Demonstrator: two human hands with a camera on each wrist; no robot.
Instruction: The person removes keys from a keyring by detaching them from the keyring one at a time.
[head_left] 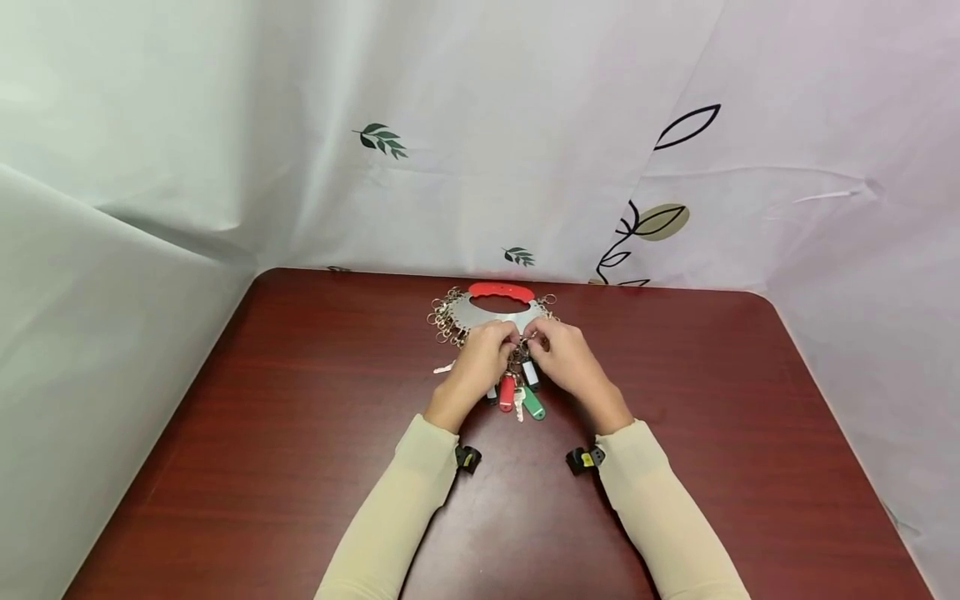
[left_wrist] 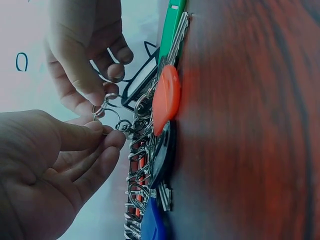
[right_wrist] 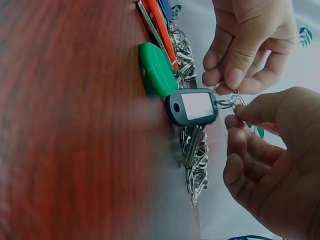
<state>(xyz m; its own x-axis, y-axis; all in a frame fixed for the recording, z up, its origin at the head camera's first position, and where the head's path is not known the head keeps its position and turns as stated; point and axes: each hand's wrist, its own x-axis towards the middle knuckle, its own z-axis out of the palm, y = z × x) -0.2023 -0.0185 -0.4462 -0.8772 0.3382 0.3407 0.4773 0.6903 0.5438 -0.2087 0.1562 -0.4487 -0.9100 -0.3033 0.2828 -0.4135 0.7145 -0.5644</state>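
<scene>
A metal key holder plate (head_left: 480, 315) with a red handle (head_left: 501, 291) lies toward the table's back, fringed with small clips. At its front edge my left hand (head_left: 486, 354) pinches a small metal ring or clip between thumb and forefinger; which one is hard to tell. Close beside it, my right hand (head_left: 564, 357) pinches a split key ring (right_wrist: 240, 102). From that ring hangs a black key tag (right_wrist: 192, 107) with a white label. A red tag (head_left: 507, 392), a green tag (head_left: 533, 403) and a silver key (head_left: 519, 403) lie below the hands.
In the left wrist view a blue tag (left_wrist: 153, 222) hangs among the clips. Another key (head_left: 444, 367) juts out left of the left hand. The dark red wooden table (head_left: 300, 433) meets a white patterned curtain (head_left: 465, 150) behind and at both sides.
</scene>
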